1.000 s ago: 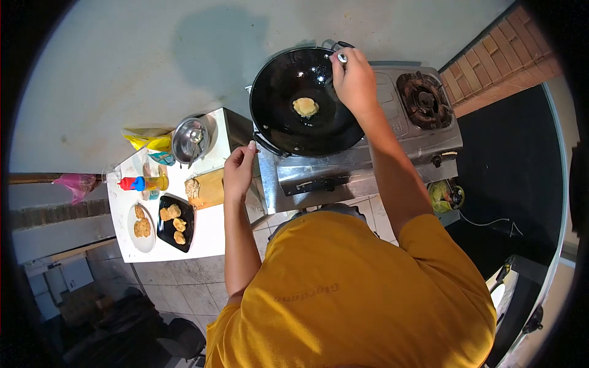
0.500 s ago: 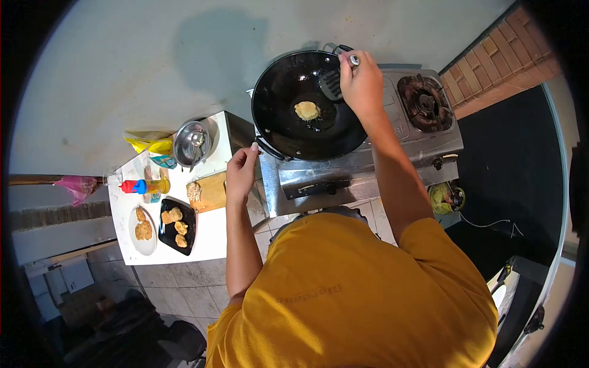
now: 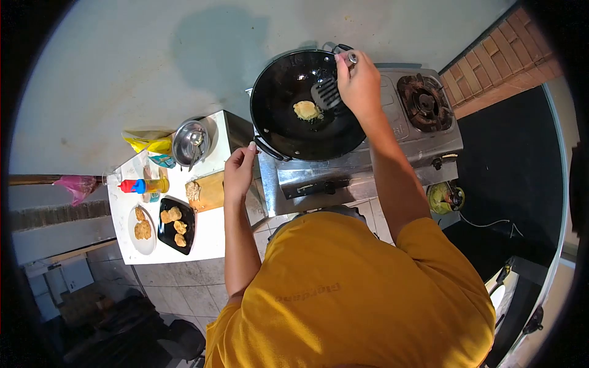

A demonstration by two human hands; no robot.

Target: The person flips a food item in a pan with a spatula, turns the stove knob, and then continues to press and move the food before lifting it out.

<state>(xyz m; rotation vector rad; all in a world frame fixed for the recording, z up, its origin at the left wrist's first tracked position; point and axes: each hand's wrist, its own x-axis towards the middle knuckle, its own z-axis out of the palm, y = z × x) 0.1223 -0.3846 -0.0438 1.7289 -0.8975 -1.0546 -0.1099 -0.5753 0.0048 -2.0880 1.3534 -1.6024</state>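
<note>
A black wok (image 3: 279, 126) stands on the stove, with one pale golden fritter (image 3: 305, 110) in oil near its middle. My right hand (image 3: 361, 80) is closed round the handle of a slotted spatula (image 3: 326, 93), whose dark blade is inside the wok just right of the fritter. At the wok's lower left handle (image 3: 270, 149) is my left hand (image 3: 240, 168), its fingers pinched together beside the handle. Whether they grip the handle cannot be made out.
Left of the stove, a white table (image 3: 208, 239) bears a black plate (image 3: 165, 236) and a white plate (image 3: 144, 245) of fried pieces, a cutting board (image 3: 213, 191), sauce bottles (image 3: 144, 186) and a metal bowl (image 3: 181, 150). A bare burner (image 3: 426, 103) is at right.
The spatula blade has moved down and left, closer to the fritter. My right hand has shifted slightly with it. My left hand remains beside the wok handle.
</note>
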